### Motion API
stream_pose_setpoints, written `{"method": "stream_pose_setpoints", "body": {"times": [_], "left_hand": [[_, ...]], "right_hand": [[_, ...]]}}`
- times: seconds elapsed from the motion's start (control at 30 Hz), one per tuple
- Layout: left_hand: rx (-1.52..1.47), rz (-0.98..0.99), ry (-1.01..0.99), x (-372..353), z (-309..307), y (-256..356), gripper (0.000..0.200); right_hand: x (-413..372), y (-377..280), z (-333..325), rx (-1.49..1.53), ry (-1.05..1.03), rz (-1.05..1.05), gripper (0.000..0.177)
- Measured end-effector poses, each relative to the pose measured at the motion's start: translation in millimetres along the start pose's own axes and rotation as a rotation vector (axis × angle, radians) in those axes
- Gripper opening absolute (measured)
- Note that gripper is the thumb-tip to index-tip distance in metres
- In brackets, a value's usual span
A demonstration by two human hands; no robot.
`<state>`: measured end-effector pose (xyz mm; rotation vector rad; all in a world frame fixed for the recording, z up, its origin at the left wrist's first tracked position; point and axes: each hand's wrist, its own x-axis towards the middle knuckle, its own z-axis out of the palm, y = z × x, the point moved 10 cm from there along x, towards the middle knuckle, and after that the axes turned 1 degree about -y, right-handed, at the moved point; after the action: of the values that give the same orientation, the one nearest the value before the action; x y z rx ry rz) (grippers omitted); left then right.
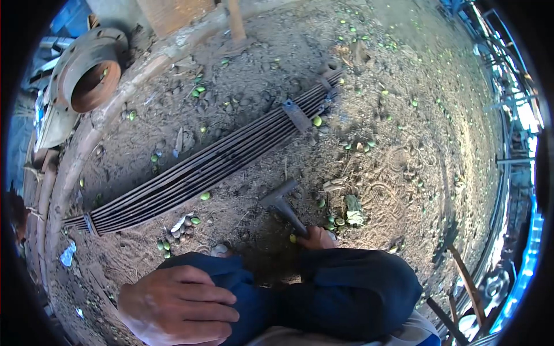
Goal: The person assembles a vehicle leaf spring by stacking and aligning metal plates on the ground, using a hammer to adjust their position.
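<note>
My right hand (pixel 317 237) is wrapped round the handle of a hammer (pixel 293 218), low over the dirt just beyond my knees. The hammer's metal head points away from me, toward a leaf spring (pixel 202 167). Over my bent left knee lies my left hand (pixel 176 305), holding nothing, its fingers stretched loosely across the dark trousers. Long stacked steel leaves make up the spring, which lies diagonally on the ground, with a clamp (pixel 297 117) near its far right end and another band (pixel 90 224) at the near left end. The hammer and spring are apart.
A large flanged pipe (pixel 92 81) stands at the upper left beside a curved edge (pixel 104 109). A wooden post (pixel 235 22) rises at the top. Small green fruits (pixel 205 196) and stones dot the dirt. Wooden sticks (pixel 466 282) and metal scrap crowd the lower right.
</note>
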<state>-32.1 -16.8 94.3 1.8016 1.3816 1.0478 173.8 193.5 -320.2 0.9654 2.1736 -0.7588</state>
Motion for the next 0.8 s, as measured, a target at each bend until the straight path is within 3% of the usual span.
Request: {"method": "stream_pose_setpoints", "body": {"times": [0.57,0.67,0.8], "left_hand": [[-0.021,0.004,0.004,10,-1,-4,0.007],[-0.021,0.018,0.03,6,-3,-3,0.007],[-0.01,-0.005,0.045,3,-3,-1,0.006]], "right_hand": [[1,-3,4,0.045,-0.074,-0.065,0.043],[7,-7,1,0.033,0.038,-0.164,0.046],[6,-3,5,0.013,-0.067,-0.064,0.045]]}}
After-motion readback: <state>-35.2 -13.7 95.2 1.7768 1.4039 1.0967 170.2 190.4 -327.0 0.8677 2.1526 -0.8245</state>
